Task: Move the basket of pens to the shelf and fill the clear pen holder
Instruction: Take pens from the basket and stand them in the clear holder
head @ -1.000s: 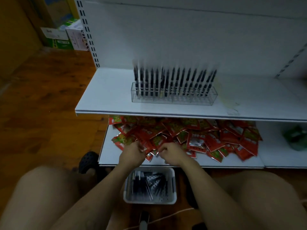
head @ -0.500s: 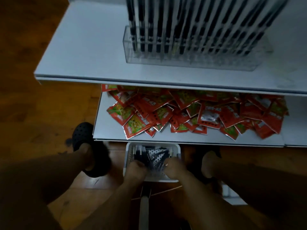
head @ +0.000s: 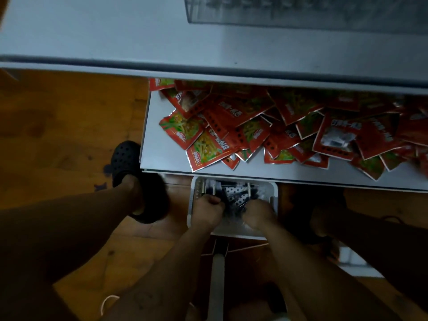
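The white perforated plastic basket (head: 274,189) sat on the brown wooden floor (head: 58,126) at lower centre of the frame, its far edge tucked just under the front lip of the lower white shelf (head: 159,162). Slim dark pens (head: 232,196) lay loose in a jumble inside it. Both bare hands reached down into the basket: the left grip (head: 206,208) was over its left half with the fingers curled into a fist above the pens, and the right grip (head: 257,216) was over its right half with the fingers bent downward among them. Whether either grip actually clasped pens could not be told, as the fingertips were hidden. The clear rectangular plastic pen holder (head: 301,16) stood on the upper white shelf (head: 92,33) at the top right of the frame, cut off by the upper edge, its contents too blurred to make out. A heap of red foil snack packets (head: 254,130) covered most of the lower shelf, in the middle and right of the frame. A black perforated clog (head: 126,162) on one foot rested on the floor, left of the basket and beside the lower shelf's left corner.
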